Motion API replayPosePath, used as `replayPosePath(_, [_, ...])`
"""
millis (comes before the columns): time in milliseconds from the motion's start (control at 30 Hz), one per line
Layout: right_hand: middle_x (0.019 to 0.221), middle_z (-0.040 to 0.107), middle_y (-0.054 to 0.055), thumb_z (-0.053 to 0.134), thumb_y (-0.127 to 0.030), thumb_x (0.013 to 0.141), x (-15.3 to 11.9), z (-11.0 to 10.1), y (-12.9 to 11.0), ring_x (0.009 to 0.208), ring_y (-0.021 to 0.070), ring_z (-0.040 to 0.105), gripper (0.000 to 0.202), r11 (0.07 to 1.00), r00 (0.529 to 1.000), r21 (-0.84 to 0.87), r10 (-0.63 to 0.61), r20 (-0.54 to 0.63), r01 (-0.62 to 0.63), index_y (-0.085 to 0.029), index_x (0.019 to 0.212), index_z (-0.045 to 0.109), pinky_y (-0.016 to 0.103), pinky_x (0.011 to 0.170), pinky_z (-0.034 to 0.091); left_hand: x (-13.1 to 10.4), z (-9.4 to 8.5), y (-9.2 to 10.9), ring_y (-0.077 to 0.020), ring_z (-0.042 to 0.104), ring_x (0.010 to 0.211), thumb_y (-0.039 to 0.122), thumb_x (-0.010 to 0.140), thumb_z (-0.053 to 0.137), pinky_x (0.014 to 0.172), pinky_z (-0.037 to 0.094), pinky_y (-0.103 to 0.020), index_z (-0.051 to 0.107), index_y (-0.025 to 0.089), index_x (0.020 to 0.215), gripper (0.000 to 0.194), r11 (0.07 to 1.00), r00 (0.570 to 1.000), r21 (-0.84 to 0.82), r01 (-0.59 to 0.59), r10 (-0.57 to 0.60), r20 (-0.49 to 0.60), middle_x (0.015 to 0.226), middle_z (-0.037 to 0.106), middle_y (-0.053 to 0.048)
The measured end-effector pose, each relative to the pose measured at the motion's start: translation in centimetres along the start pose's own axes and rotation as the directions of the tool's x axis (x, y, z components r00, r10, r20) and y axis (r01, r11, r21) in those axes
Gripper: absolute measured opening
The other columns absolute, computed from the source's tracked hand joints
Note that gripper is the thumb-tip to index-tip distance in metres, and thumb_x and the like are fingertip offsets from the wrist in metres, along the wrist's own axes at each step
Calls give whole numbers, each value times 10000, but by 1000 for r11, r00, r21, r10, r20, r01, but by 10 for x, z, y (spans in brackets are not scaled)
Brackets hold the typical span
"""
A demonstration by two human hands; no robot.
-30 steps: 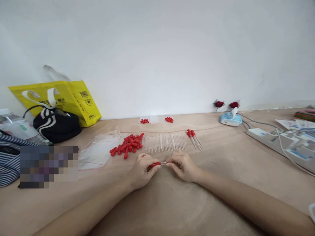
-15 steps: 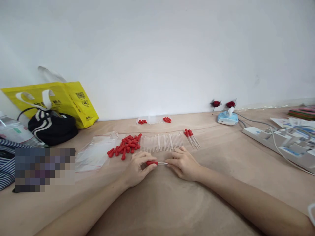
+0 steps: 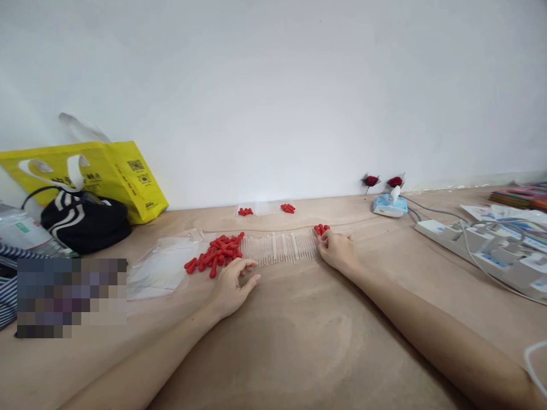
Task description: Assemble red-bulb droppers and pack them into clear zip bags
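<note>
My left hand [image 3: 234, 287] is open just right of a pile of red rubber bulbs [image 3: 220, 250], thumb and fingers apart with nothing between them. To the right of the pile, a row of clear thin tubes [image 3: 274, 247] lies side by side. My right hand [image 3: 339, 250] is at the right end of this row, its fingers closed together; what they hold is too small and hidden to make out. Just behind its fingertips lie a few red-topped droppers [image 3: 322, 229], with their tubes hidden by the hand.
Clear plastic bags [image 3: 164, 265] lie left of the pile. Small red bulbs on a clear bag [image 3: 265, 208] are by the wall. A yellow bag [image 3: 137, 182] and black pouch [image 3: 88, 222] stand left; a tissue pack [image 3: 390, 206] and power strips [image 3: 482, 245] are right.
The red-bulbed dropper between my hands is no longer there. My right hand has moved right and away to the red-topped droppers; my left hand has opened and shifted slightly left.
</note>
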State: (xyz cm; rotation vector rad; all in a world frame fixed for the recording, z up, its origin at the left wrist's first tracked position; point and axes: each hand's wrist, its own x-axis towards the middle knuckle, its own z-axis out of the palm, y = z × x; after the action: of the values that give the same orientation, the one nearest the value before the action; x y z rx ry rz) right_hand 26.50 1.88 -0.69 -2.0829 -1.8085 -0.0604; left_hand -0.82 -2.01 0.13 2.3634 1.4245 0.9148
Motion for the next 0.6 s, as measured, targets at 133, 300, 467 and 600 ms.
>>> replayPosePath(133, [843,654,78,435,-239,774,1,1,-4,873,230,578,206,1000,1000,-10,0,19,0,-177,894,591,351,783,290,0,-1,2,-168,547,747,287,745,523,678,452,-300,587,185,863,169,1000,1000,25,3,-4,26,836,583,-33])
replayPosePath(300, [897,650,79,410,-280,797,8,-2,-10,897,239,574,229,1000,999,-19,24,28,-24,-197,880,607,387,824,289,1,-3,3,-173,550,747,293,752,518,682,446,-311,598,174,823,160,1000,997,19,16,-18,74,828,580,-41])
replayPosePath(467, [818,654,115,437,-264,768,24,-2,-21,822,253,598,223,996,994,-42,82,75,-79,-158,795,631,427,827,306,0,-3,3,-181,552,777,281,755,514,713,434,-320,606,175,806,150,1000,994,19,22,-23,102,832,589,-42])
replayPosePath(600, [843,654,146,491,-222,707,33,-2,-28,811,260,606,197,991,985,-57,127,116,-121,-126,798,637,431,819,325,-2,-1,3,-187,549,800,288,759,511,739,420,-334,609,182,798,150,999,996,42,7,-11,84,836,593,-38])
